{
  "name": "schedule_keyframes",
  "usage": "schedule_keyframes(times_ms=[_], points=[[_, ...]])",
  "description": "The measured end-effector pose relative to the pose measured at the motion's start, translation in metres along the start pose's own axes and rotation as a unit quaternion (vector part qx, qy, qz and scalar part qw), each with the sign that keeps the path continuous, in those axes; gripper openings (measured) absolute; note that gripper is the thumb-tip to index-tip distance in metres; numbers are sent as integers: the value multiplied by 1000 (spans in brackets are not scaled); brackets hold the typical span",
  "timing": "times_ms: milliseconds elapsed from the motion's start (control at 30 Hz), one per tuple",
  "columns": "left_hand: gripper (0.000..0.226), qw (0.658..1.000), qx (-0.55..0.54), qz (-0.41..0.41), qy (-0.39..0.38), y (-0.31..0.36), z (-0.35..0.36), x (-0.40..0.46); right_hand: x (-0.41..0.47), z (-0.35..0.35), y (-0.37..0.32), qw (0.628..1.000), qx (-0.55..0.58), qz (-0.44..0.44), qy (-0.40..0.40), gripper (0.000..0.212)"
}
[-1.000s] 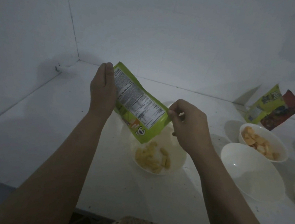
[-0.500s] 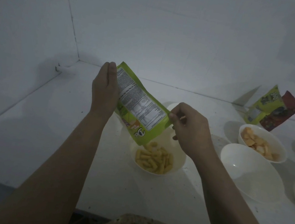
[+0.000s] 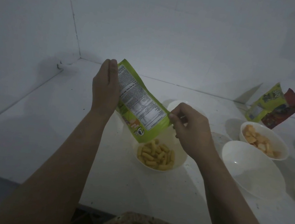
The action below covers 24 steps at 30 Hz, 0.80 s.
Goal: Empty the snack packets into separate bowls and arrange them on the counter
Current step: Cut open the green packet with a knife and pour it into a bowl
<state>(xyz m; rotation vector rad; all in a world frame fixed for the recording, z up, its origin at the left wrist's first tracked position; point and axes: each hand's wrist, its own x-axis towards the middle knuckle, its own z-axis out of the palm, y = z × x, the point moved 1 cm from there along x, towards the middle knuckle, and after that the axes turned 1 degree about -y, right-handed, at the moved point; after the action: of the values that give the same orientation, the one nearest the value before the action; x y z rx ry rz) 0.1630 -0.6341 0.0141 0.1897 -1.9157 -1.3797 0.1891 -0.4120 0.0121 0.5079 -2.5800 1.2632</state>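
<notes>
Above the white bowl of yellow puffed sticks (image 3: 158,156) on the white counter (image 3: 49,118), a tilted green foil snack packet (image 3: 140,104) points mouth-down. Left hand (image 3: 106,88) clasps its upper end; right hand (image 3: 190,128) pinches its lower side edge

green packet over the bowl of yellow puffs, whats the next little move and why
Probably give the green packet a small shake or tilt it steeper. The left hand holds its upper end, the right hand pinches its side edge, and its open mouth hangs just above the bowl of yellow puffs. Whether any puffs remain inside cannot be seen, so a shake would settle it.
</notes>
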Motion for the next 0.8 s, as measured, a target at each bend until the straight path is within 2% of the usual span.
schedule_keyframes(times_ms=[233,333,433,533,633,800], points=[[34,1000,-8,4,1,1,0,-4,-5,2,0,999,-17,-5,41,15],[34,1000,9,10,5,2,-1,-4,-7,3,2,1000,-21,9,7,16],[34,1000,14,22,6,5,0,-7,-6,-1,2,998,-57,-11,19,13],[34,998,28,54,0,9,2,-13,0,-1,-3,997,-72,-21,-10,10],[31,993,59,103,-14,18,8,-21,10,3,-21,999,-26,-19,-25,17],[29,986,76,141,-52,30,19,-36,31,10,-53,999,16,-34,29,21]])
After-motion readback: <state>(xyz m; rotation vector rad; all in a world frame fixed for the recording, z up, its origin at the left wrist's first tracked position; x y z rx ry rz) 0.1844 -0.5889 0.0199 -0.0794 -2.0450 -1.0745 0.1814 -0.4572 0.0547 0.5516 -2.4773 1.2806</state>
